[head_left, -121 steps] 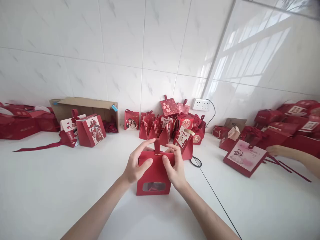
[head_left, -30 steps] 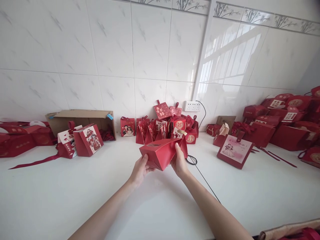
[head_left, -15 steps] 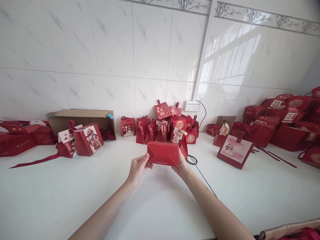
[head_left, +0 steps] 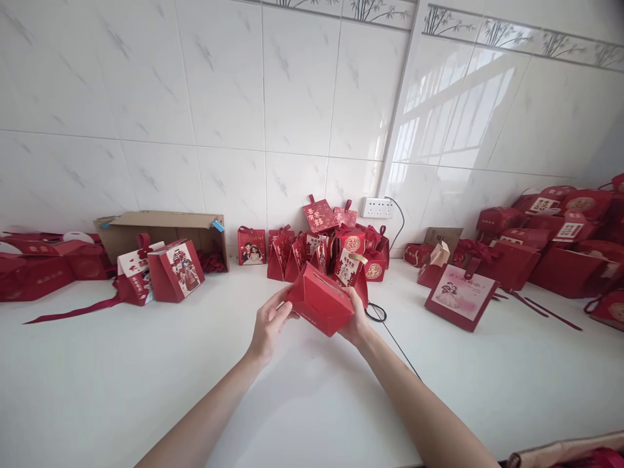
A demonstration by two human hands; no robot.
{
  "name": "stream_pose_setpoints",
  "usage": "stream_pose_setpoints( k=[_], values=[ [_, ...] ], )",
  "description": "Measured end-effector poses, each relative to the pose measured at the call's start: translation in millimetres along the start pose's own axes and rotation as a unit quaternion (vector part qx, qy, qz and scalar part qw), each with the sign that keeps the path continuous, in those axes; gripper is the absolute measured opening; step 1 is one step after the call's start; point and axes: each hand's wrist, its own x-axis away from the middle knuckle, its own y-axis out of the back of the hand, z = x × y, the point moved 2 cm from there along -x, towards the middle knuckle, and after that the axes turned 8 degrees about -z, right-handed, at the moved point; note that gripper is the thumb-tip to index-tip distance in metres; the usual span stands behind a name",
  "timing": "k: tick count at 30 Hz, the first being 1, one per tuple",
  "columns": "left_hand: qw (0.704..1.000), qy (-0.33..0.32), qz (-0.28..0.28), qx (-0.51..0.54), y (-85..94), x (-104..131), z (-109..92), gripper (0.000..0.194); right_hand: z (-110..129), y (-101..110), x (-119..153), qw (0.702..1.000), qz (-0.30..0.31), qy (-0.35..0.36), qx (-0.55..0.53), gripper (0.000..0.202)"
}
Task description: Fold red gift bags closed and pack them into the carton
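Stretching across the view, a white table (head_left: pixel 97 377) bears a cardboard carton (head_left: pixel 160 219) at nine o'clock. A red box (head_left: pixel 316 300), held just toward six o'clock of centre, tilts base-first toward the wearer, long axis roughly ten-to-four. The left hand (head_left: pixel 268 328) pinches one end; the right hand (head_left: pixel 355 318) grips the other, fingers partly hidden. Dark red material (head_left: pixel 212 262) shows inside the carton.

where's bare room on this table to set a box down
The white table is bare left of the left forearm, below the long ribbon, and between the right forearm and pink-fronted box. Along the wall, red boxes crowd it.
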Motion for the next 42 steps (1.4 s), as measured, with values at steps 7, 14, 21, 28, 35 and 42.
stream_pose_setpoints(
  k=[7,14,21,28,35,42],
  values=[
    [0.997,-0.013,-0.027,-0.071,-2.7,4,2,0.095,-1,-5,4,0.984,0.038,-0.115,-0.134,0.025],
    [0.993,-0.037,0.021,-0.106,-5.5,12,7,0.098,-2,3,-2,0.978,-0.006,-0.115,-0.173,0.017],
    [0.999,0.018,-0.048,0.014,8.9,-4,20,0.086,-1,-5,4,0.99,0.082,-0.04,-0.108,0.03],
    [0.998,-0.016,0.003,-0.053,15.2,-6,20,0.074,5,-6,8,0.99,0.1,-0.003,-0.102,0.032],
    [0.945,-0.017,0.115,-0.305,13.2,4,23,0.063,13,4,4,0.997,0.007,0.059,-0.044,0.033],
    [0.848,-0.031,0.168,-0.501,3.6,10,13,0.065,36,3,15,0.956,-0.07,0.216,0.184,0.036]
  ],
)
